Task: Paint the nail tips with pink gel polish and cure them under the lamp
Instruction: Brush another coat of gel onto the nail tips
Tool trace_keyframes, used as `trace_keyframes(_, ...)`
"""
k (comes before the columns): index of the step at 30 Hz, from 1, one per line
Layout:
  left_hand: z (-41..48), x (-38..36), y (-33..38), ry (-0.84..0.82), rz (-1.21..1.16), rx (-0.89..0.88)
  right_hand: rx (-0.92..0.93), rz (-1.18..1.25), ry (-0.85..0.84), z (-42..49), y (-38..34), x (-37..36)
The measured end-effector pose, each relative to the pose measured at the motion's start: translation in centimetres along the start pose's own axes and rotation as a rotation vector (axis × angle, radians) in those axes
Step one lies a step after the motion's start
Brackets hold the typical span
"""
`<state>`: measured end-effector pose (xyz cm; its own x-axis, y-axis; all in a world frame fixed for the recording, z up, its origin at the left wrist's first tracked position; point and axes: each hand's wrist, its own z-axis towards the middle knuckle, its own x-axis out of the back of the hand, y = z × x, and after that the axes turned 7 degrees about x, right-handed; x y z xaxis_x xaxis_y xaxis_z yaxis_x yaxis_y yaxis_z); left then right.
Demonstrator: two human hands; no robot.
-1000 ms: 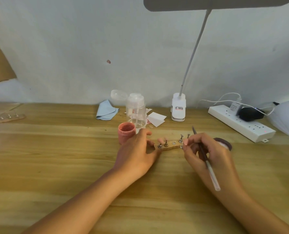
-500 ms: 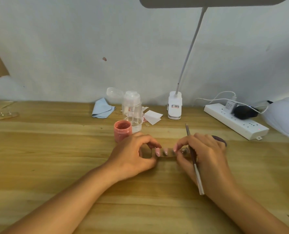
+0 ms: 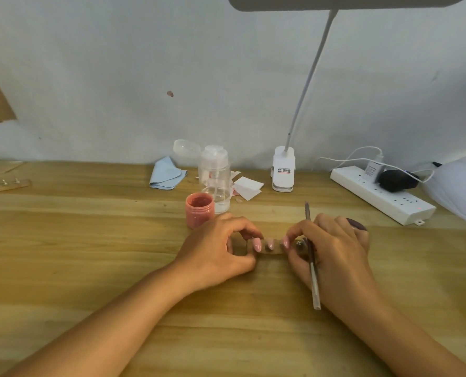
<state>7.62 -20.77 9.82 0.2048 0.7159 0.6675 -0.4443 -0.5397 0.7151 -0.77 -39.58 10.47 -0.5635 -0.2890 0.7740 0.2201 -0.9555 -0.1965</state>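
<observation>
Wood on wood here, so the little wooden strip [image 3: 274,250] nearly blends into the table [image 3: 90,254], but it's lying flat right between your two hands, just in front of the open pink gel jar [image 3: 200,214]. Your left hand [image 3: 218,251] has its fingers curled in and is pinching the strip's left end between thumb and fingertips. Your right hand [image 3: 338,254] is clamped on the brush [image 3: 314,281], which runs across the hand with the bristle end pointing away from you, and its fingertips are also down on the strip's right end. At least one nail tip [image 3: 270,244] sits on the strip between your fingers, though it's too blurry to say how many there are or how much pink is on them. A dark lid [image 3: 357,224] peeks out just behind your right hand. Further back by the wall: a clear pump bottle [image 3: 215,178] touching the jar's far side, a blue cloth [image 3: 166,174], some white paper squares [image 3: 249,187], the desk lamp's clip base [image 3: 283,172], a power strip [image 3: 381,194], and a white dome [image 3: 463,186] cut off at the right edge.
</observation>
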Motion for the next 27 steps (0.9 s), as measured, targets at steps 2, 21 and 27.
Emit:
trace_keyframes(2, -0.03, 0.0, 0.07, 0.0, 0.002, 0.0, -0.009, -0.018, 0.004, -0.03, -0.15, 0.0)
trace_keyframes(21, 0.16, 0.14, 0.26, 0.117, 0.156, 0.043, 0.061, -0.066, 0.103, -0.15, 0.2, -0.01)
trace_keyframes(27, 0.46, -0.58, 0.62, 0.261, 0.231, 0.078, 0.09, -0.01, 0.109, 0.07, 0.28, -0.16)
